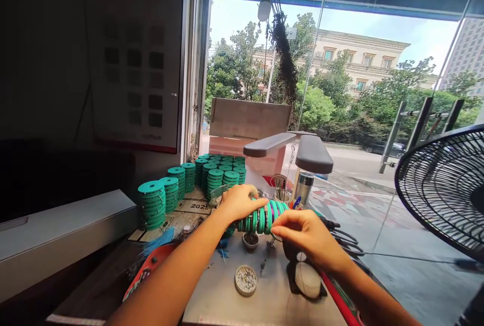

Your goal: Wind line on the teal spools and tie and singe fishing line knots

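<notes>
A row of green ring-shaped spools, lying on its side with dark and purple bands between the rings, is held above the work board. My left hand wraps over its left end from above. At its right end is my right hand, with thumb and index finger pinched together close to the rings. Whatever is in that pinch is too small to make out. Below the spools are a small dark-filled bowl and a round dish of small white pieces.
Stacks of green spools stand at the back left. A pale round block sits right of the dish. Behind are a cup of tools and a metal can. A lamp with grey arms hangs above; a black fan is at right.
</notes>
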Action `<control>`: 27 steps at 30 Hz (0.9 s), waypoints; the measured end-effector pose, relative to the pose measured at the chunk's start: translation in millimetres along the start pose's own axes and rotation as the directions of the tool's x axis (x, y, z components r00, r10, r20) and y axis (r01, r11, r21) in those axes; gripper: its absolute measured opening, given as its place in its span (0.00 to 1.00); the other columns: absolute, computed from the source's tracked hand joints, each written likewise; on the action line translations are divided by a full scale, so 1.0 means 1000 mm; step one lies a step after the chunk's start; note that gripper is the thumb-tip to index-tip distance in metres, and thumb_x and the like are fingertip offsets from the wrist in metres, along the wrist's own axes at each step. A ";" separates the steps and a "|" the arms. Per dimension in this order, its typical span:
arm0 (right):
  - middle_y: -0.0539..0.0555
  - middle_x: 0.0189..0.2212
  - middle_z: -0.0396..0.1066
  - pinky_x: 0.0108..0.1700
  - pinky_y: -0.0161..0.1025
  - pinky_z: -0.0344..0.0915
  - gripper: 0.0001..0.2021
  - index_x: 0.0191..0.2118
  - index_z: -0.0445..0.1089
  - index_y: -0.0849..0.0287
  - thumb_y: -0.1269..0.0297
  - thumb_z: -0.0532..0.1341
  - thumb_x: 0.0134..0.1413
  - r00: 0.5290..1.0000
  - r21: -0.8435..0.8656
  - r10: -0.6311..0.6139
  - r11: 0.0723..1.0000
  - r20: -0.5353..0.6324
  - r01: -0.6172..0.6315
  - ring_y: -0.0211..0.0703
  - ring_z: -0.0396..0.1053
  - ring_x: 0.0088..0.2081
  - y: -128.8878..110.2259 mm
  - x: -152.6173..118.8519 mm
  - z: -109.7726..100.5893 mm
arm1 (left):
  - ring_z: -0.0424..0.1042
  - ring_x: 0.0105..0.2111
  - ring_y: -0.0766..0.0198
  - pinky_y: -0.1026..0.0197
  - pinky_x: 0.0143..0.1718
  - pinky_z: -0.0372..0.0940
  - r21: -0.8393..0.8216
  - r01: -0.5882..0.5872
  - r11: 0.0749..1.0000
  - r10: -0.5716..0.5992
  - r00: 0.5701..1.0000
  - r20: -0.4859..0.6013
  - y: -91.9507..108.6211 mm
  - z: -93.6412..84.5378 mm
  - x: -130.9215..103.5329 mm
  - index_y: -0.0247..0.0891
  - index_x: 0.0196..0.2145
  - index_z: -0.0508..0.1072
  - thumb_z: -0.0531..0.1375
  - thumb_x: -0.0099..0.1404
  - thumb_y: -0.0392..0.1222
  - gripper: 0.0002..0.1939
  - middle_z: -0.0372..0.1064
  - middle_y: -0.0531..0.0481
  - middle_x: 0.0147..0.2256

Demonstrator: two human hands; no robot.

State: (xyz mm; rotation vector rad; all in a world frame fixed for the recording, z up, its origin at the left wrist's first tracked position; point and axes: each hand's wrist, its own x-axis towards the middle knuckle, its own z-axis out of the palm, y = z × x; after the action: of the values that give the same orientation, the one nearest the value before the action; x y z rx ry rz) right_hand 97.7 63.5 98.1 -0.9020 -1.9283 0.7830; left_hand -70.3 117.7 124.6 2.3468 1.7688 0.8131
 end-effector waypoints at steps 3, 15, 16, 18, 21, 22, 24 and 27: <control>0.49 0.20 0.68 0.28 0.35 0.58 0.07 0.23 0.71 0.61 0.63 0.62 0.44 1.000 0.071 0.007 0.997 -0.003 -0.007 0.39 0.63 0.24 0.000 0.014 -0.008 | 0.71 0.34 0.49 0.55 0.31 0.60 -0.004 0.013 1.000 -0.013 0.999 0.044 -0.002 0.000 0.007 0.43 0.28 0.75 0.55 0.51 0.62 0.21 0.75 0.46 0.32; 0.53 0.25 0.69 0.37 0.41 0.60 0.09 0.22 0.71 0.60 0.60 0.60 0.46 0.987 -0.143 -0.112 0.985 -0.112 0.096 0.46 0.65 0.31 0.011 0.030 0.015 | 0.69 0.27 0.55 0.60 0.26 0.56 0.002 0.029 1.000 -0.029 0.992 0.122 -0.005 0.000 0.016 0.41 0.19 0.71 0.53 0.51 0.63 0.22 0.71 0.49 0.23; 0.53 0.25 0.69 0.37 0.42 0.60 0.09 0.22 0.71 0.60 0.61 0.60 0.46 0.988 -0.154 -0.111 0.984 -0.111 0.094 0.46 0.65 0.31 0.011 0.031 0.014 | 0.69 0.27 0.55 0.60 0.26 0.56 0.000 0.030 1.000 -0.030 0.992 0.121 -0.005 0.000 0.016 0.40 0.19 0.71 0.53 0.51 0.63 0.23 0.71 0.49 0.23; 0.53 0.24 0.68 0.36 0.42 0.59 0.09 0.22 0.71 0.60 0.61 0.60 0.46 0.988 -0.177 -0.113 0.980 -0.110 0.092 0.46 0.64 0.31 0.012 0.031 0.015 | 0.69 0.27 0.55 0.59 0.26 0.56 -0.003 0.034 0.999 -0.033 0.993 0.115 -0.005 0.000 0.016 0.40 0.18 0.70 0.53 0.50 0.63 0.23 0.71 0.48 0.22; 0.52 0.23 0.66 0.35 0.42 0.58 0.10 0.22 0.70 0.60 0.61 0.60 0.46 0.987 -0.209 -0.115 0.974 -0.110 0.090 0.46 0.62 0.30 0.011 0.031 0.016 | 0.69 0.28 0.55 0.60 0.26 0.56 -0.013 0.041 0.999 -0.039 0.993 0.110 -0.005 0.001 0.016 0.40 0.17 0.69 0.54 0.50 0.62 0.22 0.70 0.49 0.22; 0.52 0.22 0.66 0.35 0.42 0.57 0.10 0.22 0.70 0.60 0.61 0.60 0.46 0.988 -0.222 -0.112 0.971 -0.106 0.087 0.46 0.62 0.30 0.010 0.031 0.016 | 0.69 0.28 0.56 0.60 0.27 0.56 -0.018 0.044 0.999 -0.042 0.993 0.110 -0.005 0.000 0.016 0.40 0.17 0.68 0.55 0.50 0.62 0.22 0.70 0.49 0.21; 0.52 0.22 0.65 0.36 0.42 0.56 0.09 0.21 0.70 0.60 0.61 0.60 0.45 0.991 -0.244 -0.102 0.967 -0.091 0.077 0.46 0.61 0.30 0.009 0.031 0.015 | 0.69 0.27 0.58 0.60 0.28 0.57 -0.032 0.053 0.998 -0.049 0.992 0.118 -0.005 0.000 0.016 0.39 0.16 0.68 0.56 0.51 0.62 0.22 0.69 0.51 0.20; 0.51 0.22 0.64 0.35 0.41 0.55 0.09 0.20 0.68 0.60 0.62 0.60 0.45 0.996 -0.248 -0.079 0.967 -0.041 0.066 0.45 0.60 0.30 0.009 0.036 0.011 | 0.68 0.25 0.63 0.59 0.29 0.61 -0.094 0.084 0.992 -0.071 0.988 0.136 -0.006 0.000 0.019 0.37 0.20 0.68 0.58 0.54 0.58 0.21 0.67 0.54 0.20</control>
State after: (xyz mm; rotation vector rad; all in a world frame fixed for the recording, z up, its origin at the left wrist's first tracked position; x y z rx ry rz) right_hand 76.6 95.4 101.1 -0.9823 -2.0307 0.4792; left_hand -72.0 136.9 129.6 2.1998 1.7129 0.7006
